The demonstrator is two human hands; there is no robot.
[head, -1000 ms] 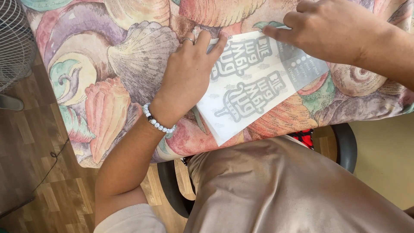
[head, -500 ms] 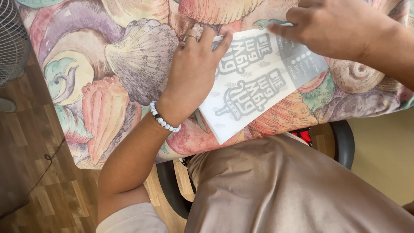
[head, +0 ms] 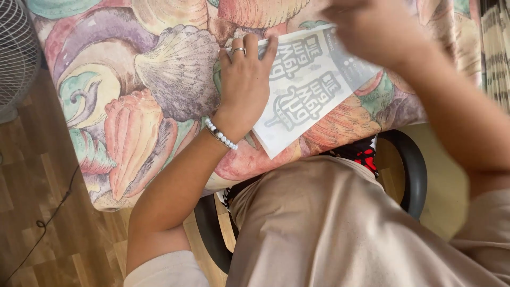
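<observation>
Both hands on a printed sheet laid over a shell-patterned cloth.

The left hand [head: 245,87] lies open, palm flat on the sheet's [head: 313,90] near-left part, pinning it to the cloth [head: 143,106]. The right hand [head: 380,32] hovers blurred over the far corner; its grip cannot be told. The sheet lies mostly flat, with its near corner past the cloth's edge.

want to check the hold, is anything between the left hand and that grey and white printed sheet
Nothing visible: the left hand lies flat on the printed sheet, on the shell-patterned cloth. The right hand is blurred above the sheet's far corner.
</observation>
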